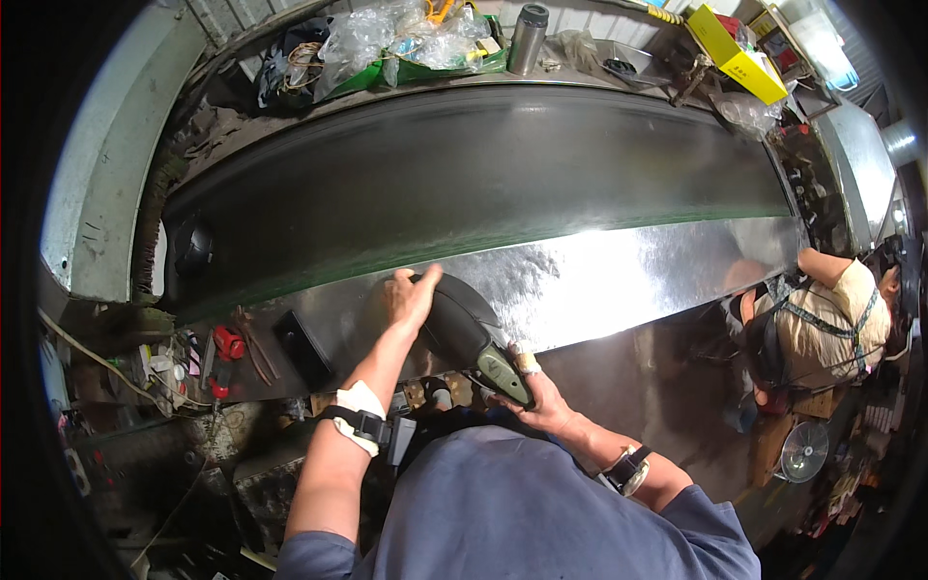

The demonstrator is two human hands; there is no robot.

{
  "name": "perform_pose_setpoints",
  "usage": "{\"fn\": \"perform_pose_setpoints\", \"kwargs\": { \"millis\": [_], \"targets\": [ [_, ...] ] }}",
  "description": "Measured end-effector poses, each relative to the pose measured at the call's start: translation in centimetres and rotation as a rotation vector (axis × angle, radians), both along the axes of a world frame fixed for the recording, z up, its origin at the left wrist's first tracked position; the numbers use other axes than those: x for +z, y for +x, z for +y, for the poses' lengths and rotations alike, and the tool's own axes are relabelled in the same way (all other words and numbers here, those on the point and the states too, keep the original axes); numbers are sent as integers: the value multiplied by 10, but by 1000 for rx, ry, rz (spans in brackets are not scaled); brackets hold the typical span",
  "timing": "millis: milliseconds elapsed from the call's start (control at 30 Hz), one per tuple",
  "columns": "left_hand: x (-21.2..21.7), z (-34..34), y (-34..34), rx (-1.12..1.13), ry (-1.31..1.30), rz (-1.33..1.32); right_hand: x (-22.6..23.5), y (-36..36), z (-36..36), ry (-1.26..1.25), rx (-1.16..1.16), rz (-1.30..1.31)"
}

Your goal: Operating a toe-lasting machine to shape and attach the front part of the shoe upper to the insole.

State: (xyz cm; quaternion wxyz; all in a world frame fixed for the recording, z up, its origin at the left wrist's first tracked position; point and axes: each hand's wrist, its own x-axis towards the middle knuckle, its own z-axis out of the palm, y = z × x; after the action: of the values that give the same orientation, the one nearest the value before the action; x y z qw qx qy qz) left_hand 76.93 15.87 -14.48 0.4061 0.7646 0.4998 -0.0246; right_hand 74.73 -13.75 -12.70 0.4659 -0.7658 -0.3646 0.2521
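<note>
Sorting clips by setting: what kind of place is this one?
Most likely a metal fabrication workshop. Both hands press a black power tool onto a long shiny metal sheet, beside red hand tools and cluttered benches.

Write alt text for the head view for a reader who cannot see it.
A person presses a dark handheld power tool onto a long shiny metal sheet, left hand on its head, right hand gripping its handle. Another person crouches at the right, and a steel bottle stands behind.
</note>
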Motion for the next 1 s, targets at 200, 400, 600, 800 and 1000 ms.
{"fn": "perform_pose_setpoints", "kwargs": {
  "millis": [200,400,600,800,1000],
  "targets": [
    [-2,-23,0,-98,120,-105,-26,15,1,16,79,-22],
    [-9,-9,11,30,118,-49,-54,21,-9,76,159,-5],
    [21,-7,-9,107,44,-100,-1,59,-21,149,368,438],
    [69,-21,-39,108,136,-375,25,78,59,-90,62,919],
    [117,-1,-151,337,227,-343,58,-1,104,101,122,646]
  ]
}}
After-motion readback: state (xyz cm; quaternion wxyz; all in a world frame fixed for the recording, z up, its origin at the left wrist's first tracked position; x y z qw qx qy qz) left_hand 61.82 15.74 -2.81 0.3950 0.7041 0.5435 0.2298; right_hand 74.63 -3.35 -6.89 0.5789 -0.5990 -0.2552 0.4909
